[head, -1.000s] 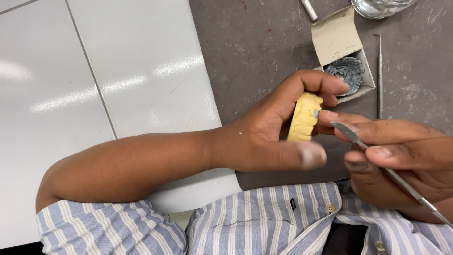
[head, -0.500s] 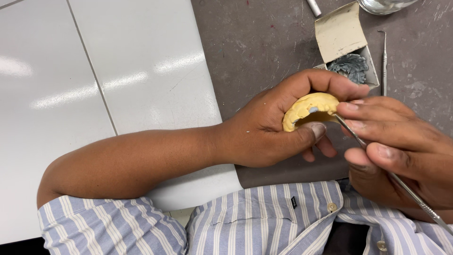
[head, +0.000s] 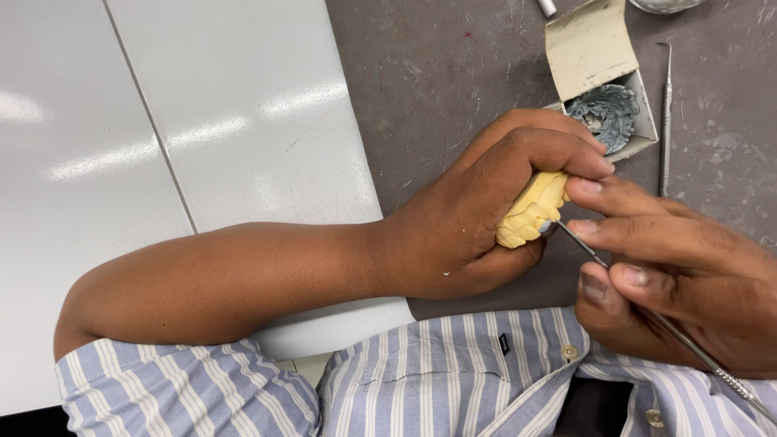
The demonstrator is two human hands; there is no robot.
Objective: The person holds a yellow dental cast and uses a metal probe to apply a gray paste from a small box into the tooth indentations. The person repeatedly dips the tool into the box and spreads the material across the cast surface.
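the left hand point(head: 477, 214) wraps its fingers closed around a yellow dental cast point(head: 530, 209), held above the near edge of the dark grey table point(head: 437, 73). the right hand point(head: 680, 271) pinches a thin metal instrument point(head: 647, 311) between thumb and fingers, its tip touching the cast's right side. farther right, a small open cardboard box point(head: 595, 73) holds a grey cast point(head: 609, 113), with a second metal tool point(head: 664, 117) lying just beside it. a white floor point(head: 162, 121) lies left.

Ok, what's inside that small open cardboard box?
The box holds a grey, ridged, arch-shaped piece resembling a dental impression. The box wall hides its lower edge; anything beneath it cannot be seen.
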